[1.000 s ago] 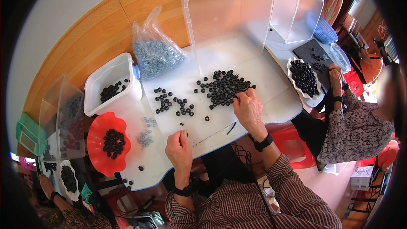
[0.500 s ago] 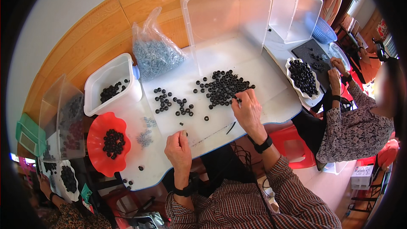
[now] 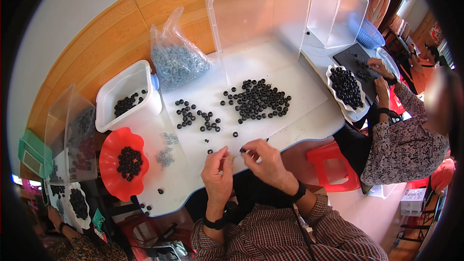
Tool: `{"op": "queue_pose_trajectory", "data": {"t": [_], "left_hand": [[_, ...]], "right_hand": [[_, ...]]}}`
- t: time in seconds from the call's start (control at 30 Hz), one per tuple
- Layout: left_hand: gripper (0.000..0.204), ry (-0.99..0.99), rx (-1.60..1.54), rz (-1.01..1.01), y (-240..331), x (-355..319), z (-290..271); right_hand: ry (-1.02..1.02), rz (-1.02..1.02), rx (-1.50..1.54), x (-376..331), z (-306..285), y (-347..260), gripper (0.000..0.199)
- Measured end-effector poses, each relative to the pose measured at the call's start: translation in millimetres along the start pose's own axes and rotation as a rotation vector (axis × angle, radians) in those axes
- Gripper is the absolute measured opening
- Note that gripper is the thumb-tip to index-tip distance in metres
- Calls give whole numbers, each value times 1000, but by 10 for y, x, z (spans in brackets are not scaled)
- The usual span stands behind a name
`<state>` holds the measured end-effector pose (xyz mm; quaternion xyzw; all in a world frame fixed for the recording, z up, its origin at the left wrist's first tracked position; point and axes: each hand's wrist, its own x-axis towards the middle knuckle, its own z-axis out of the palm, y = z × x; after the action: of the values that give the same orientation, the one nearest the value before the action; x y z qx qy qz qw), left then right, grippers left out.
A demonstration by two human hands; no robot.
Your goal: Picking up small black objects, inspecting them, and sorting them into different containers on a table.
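Note:
My right hand (image 3: 268,164) pinches a small black ring-shaped piece (image 3: 243,150) just above the table's front edge. Close beside it, my left hand (image 3: 217,176) is closed at thumb and fingertips. A thin pale sliver shows between the two hands, too small to name. A large pile of black ring-shaped pieces (image 3: 261,99) lies beyond my hands on the white table (image 3: 193,183). Smaller clusters of the same pieces (image 3: 186,115) lie to its left. A single ring (image 3: 210,151) rests near my left fingertips.
A red scalloped bowl (image 3: 108,164) and white tub (image 3: 153,106) hold black pieces at left. Behind stand a bag of blue-grey bits (image 3: 179,65) and a clear bin (image 3: 261,24). At right, a co-worker (image 3: 401,150) handles pieces near a white dish (image 3: 360,108).
My right hand has come from the pile toward me and left, bringing a black ring piece to my left hand. My left hand has shifted slightly right.

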<state>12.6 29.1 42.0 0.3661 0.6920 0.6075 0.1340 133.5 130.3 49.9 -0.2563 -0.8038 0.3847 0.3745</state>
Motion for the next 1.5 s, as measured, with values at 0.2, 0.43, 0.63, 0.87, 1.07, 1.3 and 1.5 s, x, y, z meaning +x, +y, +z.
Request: {"op": "queue_pose_trajectory", "data": {"t": [0.2,0.43,0.63,0.87,1.07,1.3,1.5], "left_hand": [[17,-160,-357,-321,22,-99,17],[15,-194,-476,-437,28,-100,-16],[14,-189,-539,-512,29,-107,1],[14,-175,-595,-549,71,-98,57],[14,-161,-579,-557,120,-90,77],[17,-182,-586,-524,135,-120,89],[15,-168,-353,-272,188,-167,120]], "right_hand": [[-32,8,67,-149,88,-99,18],[-61,105,174,-178,11,-145,23],[-62,123,237,-205,-1,-76,22],[-47,272,533,-249,6,-3,16],[-57,348,607,-256,-2,-24,16],[-54,419,787,-290,3,30,15],[-39,468,894,-272,-32,-4,16]]}}
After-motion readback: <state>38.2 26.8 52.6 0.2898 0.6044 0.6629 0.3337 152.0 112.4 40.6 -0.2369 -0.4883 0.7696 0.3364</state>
